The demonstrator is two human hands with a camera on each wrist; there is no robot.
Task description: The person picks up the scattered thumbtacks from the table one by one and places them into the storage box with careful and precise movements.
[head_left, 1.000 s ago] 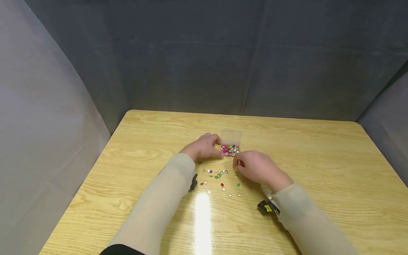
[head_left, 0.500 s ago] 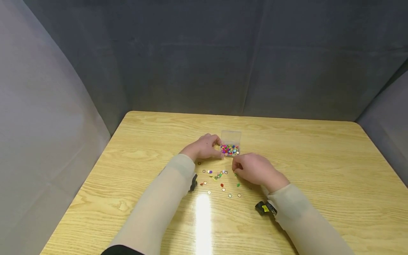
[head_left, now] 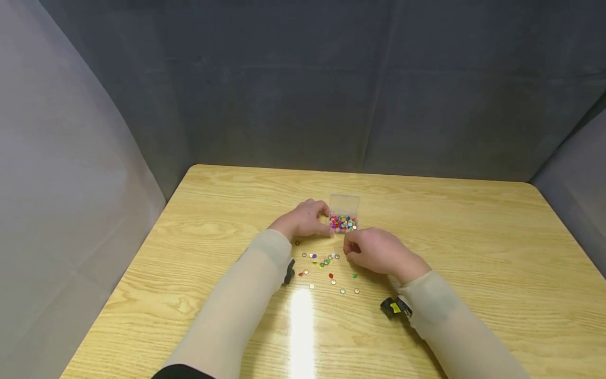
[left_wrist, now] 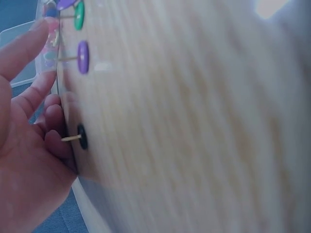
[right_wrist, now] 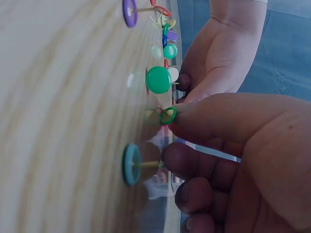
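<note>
**Sharp points up, small heads to pinch**

We judge the main risk to be a prick: many thumbtacks lie head-down on the wooden table with their points up, right beside our fingers. A loose pinch could also drop the pin or knock the box over.

Our left hand curls round the side of the small clear box, which stands mid-table, lid open, full of coloured pins. Our right hand, just before the box, pinches a green pin between thumb and fingertip. The tacks have round plastic heads in green, teal, purple and red, with thin brass points.
</note>
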